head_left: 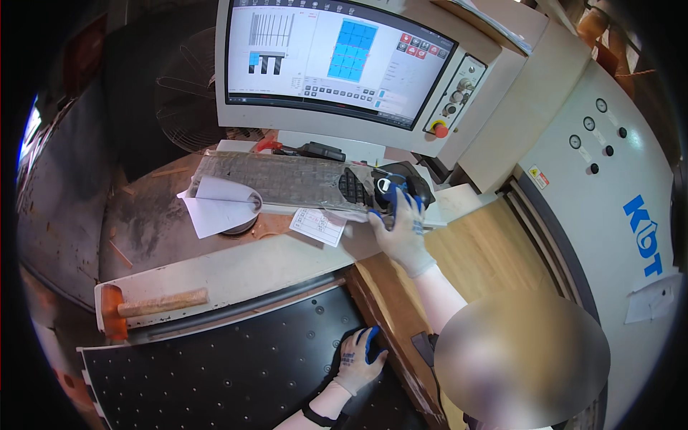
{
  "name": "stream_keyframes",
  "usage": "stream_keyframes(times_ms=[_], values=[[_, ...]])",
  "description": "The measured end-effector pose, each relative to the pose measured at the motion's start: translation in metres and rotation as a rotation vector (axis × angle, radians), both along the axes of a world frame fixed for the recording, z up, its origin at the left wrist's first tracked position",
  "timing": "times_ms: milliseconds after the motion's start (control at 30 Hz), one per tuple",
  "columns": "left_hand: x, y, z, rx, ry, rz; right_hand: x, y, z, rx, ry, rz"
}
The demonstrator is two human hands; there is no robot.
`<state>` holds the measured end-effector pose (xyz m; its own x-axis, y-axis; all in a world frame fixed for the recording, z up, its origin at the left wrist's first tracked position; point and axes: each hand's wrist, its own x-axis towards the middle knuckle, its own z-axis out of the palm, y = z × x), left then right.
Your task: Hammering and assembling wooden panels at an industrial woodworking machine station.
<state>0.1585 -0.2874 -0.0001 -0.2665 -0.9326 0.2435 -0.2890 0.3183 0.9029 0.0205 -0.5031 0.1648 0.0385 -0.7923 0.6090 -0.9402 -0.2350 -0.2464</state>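
The right hand (405, 233) is up by the keyboard (272, 178), with its thumb held out to the left and its fingers pointing ahead. Its fingertips are at a dark round thing (413, 174) and a small blue and white thing (385, 185). I cannot tell if it grips them or just rests there, because the glove hides where they meet.

The dark round thing sits just past the fingers, straight ahead of the right hand and beside the right end of the keyboard. The keyboard is long from left to right, so its long side runs across the way the right hand points. The right hand is much nearer to all this than the left.

The left hand (358, 362) is low down, over the black dotted surface (236, 373), close to the edge of a brown wooden strip (390, 315). Its fingers are a bit bent, with a gap by the thumb, and I see nothing in it.

A white paper (319, 226) hangs below the keyboard, and a big screen (337, 57) stands behind it. A hammer (161, 302) lies far off to the left
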Motion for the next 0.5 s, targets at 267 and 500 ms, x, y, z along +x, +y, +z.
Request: stream_keyframes(times_ms=[267,500], values=[[-0.006,0.001,-0.012,-0.003,0.005,0.002,-0.17,0.203,-0.017,0.067,0.158,-0.237],[-0.004,0.009,-0.016,-0.083,-0.076,0.06,-0.345,0.548,-0.058,-0.052,-0.21,-1.073]])
